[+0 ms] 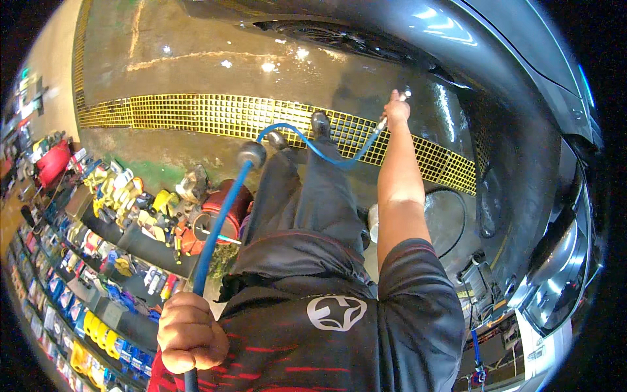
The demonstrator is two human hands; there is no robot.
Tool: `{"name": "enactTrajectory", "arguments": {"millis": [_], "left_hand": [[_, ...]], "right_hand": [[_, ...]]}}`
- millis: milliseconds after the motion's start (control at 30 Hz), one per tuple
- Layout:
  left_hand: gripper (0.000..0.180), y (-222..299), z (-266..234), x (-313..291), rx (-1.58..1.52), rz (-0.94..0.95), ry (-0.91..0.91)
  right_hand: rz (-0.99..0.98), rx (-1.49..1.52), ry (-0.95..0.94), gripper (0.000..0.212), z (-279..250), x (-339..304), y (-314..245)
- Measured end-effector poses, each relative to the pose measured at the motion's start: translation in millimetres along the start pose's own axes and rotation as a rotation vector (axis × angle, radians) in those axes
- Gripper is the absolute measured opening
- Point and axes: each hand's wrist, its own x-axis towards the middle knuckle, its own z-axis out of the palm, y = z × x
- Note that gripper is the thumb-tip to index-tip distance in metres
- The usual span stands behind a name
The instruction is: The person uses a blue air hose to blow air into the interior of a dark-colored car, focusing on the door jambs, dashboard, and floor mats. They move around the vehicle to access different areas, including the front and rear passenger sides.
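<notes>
Crossing floor [196, 80] beneath hose [209, 258], yellow grating [196, 112]

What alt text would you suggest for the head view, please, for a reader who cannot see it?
Seen from above, a person's left hand grips a blue hose while the right hand holds its white-tipped end beside a dark car. Yellow grating crosses the wet floor, and colourful goods crowd the lower left.

Blue hose [223, 225] cut off at lower edge; dark car [516, 91] cropped too.
</notes>
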Motion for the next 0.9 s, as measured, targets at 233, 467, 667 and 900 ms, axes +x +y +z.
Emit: {"name": "enactTrajectory", "arguments": {"millis": [233,467,667,900], "left_hand": [[0.024,-6,10,2,0.054,-0.018,0.043],[0.024,-12,7,2,0.116,-0.013,0.066],[0.022,-9,0,-3,0.121,-0.042,0.125],[0.02,-11,-15,-13,0.087,-0.017,0.216]], "right_hand": [[0.014,-0.204,-0.215,0.038,57,53,13],[0.066,-0.267,-0.416,0.038,110,7,-13],[-0.041,-0.381,-0.484,0.04,137,-11,-15],[-0.289,-0.525,-0.508,0.04,161,-52,-19]]}}
